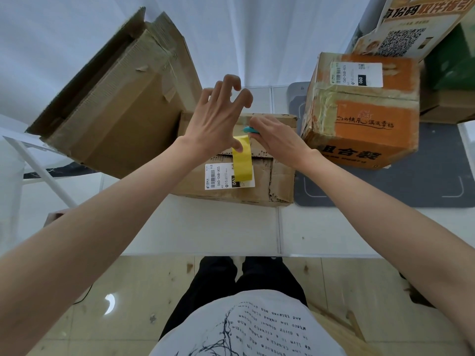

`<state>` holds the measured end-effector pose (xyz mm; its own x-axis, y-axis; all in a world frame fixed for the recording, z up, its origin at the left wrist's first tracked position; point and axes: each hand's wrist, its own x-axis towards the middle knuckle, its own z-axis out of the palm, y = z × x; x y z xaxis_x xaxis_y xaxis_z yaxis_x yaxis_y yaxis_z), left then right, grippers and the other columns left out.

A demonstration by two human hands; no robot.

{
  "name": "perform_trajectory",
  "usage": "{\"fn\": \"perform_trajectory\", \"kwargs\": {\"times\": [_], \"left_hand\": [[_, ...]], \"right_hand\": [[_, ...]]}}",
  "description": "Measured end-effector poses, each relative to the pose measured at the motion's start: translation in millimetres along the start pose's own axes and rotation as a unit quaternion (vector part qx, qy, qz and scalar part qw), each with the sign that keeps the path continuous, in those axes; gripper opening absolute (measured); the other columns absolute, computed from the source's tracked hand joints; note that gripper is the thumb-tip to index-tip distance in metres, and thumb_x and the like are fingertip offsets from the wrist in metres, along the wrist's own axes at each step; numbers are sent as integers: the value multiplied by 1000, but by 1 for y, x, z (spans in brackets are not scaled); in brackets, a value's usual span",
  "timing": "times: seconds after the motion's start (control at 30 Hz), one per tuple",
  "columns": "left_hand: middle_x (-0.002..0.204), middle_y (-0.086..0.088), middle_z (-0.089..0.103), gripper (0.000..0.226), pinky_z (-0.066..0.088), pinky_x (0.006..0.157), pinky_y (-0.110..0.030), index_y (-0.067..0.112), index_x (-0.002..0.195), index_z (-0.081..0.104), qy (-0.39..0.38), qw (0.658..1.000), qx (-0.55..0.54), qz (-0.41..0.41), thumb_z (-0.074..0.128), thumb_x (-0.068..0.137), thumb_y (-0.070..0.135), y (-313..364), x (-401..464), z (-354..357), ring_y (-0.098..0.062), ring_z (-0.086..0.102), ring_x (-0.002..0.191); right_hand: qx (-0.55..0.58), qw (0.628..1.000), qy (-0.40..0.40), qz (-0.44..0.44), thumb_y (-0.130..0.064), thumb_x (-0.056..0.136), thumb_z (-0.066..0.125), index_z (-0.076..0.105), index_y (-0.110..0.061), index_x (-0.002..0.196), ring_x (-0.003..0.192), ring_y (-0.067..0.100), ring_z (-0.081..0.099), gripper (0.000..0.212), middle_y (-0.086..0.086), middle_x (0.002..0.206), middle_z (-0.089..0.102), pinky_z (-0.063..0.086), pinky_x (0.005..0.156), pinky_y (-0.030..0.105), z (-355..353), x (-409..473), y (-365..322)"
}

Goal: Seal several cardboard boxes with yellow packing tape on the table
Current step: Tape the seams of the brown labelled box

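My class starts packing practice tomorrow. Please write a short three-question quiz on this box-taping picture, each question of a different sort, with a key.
1. True or false: the yellow tape strip runs down the near side of the small middle box.
2. Which hand holds the turquoise tool? A) left hand B) right hand
3. Fill in: the strip's lower end overlaps the white ______.

Key: 1 true; 2 B; 3 shipping label. The left thumb presses the strip near the box's top edge, its fingers spread above.
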<state>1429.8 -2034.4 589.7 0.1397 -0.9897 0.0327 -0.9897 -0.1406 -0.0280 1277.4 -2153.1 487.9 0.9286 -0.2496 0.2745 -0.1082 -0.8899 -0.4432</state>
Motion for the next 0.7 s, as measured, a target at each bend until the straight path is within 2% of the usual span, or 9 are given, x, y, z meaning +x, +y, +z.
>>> {"fn": "perform_trajectory", "kwargs": {"times": [0.17,0.37,0.7], "left_hand": [[136,-15,38,101,40,101,-42,20,124,42,0,1000,6,6,96,47,55,3,1,1,-30,45,117],[136,-14,36,99,41,100,-41,20,124,41,1,1000,4,4,96,48,55,5,2,3,-30,45,119],[136,-14,35,100,40,97,-40,21,125,41,-7,1000,18,1,95,48,57,8,3,3,-29,45,118]], "right_hand": [[-28,999,-9,-39,-23,106,50,47,-11,113,92,23,51,14,13,110,58,47,70,29,0,9,0],[-45,998,-32,-40,-23,105,51,55,-5,118,95,26,52,23,15,114,58,56,74,41,0,14,1],[-51,996,-55,-39,-19,103,56,55,-7,121,95,25,51,21,14,118,59,54,76,36,-6,14,3]]}}
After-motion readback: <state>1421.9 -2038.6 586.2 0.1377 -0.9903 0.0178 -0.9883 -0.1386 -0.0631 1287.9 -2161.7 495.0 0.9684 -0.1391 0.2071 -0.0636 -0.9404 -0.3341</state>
